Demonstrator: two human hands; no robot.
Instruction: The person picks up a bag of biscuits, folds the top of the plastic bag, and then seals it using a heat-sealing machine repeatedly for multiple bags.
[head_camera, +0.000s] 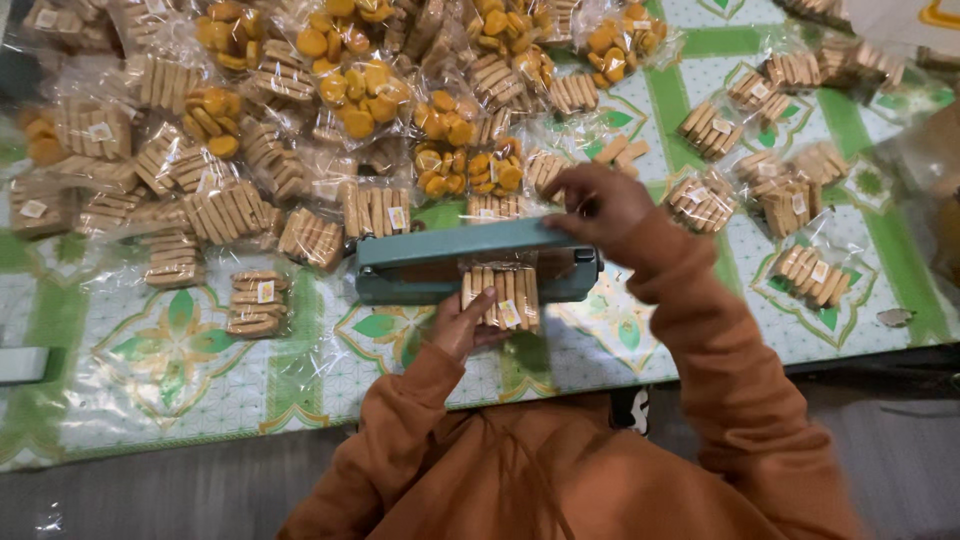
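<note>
Single head-worn camera is looking steeply down, close above the heat sealer (470, 262) beneath the person's fingers (478, 305).

Long orange-brown hooded sweatshirt sleeves (700, 330)
</note>
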